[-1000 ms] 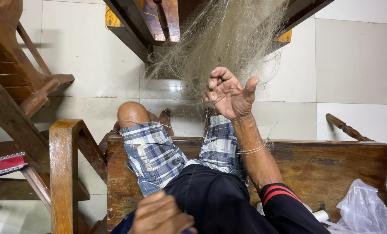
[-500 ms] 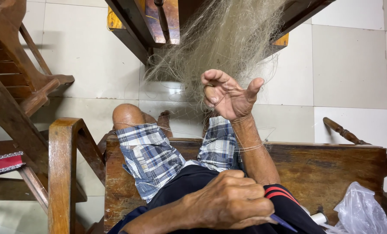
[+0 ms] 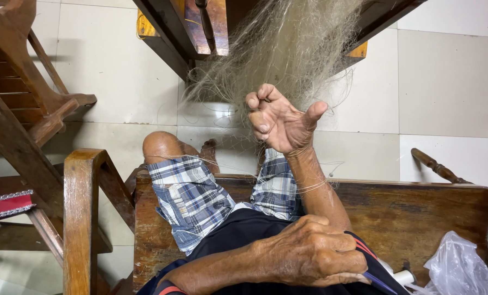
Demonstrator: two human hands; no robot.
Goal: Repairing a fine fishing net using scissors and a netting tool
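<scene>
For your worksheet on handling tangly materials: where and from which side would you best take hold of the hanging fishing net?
Probably at the loose lower fringe of the fishing net, coming from below and the near side. Its fine strands hang down freely towards the raised right hand, while the top is bunched against the wooden furniture.

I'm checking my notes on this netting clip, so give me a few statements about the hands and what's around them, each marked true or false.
1. The right hand is raised into the pale fishing net. True.
2. The left hand is lifted up into the net too. False: it rests low, closed over a thin blue tool by the dark shirt.
3. The person sits on a wooden bench. True.
4. A clear plastic bag lies on the bench at the right. True.
5. The floor is dark carpet. False: it is pale tile.
6. The person wears plain black shorts. False: the shorts are blue plaid.
</scene>
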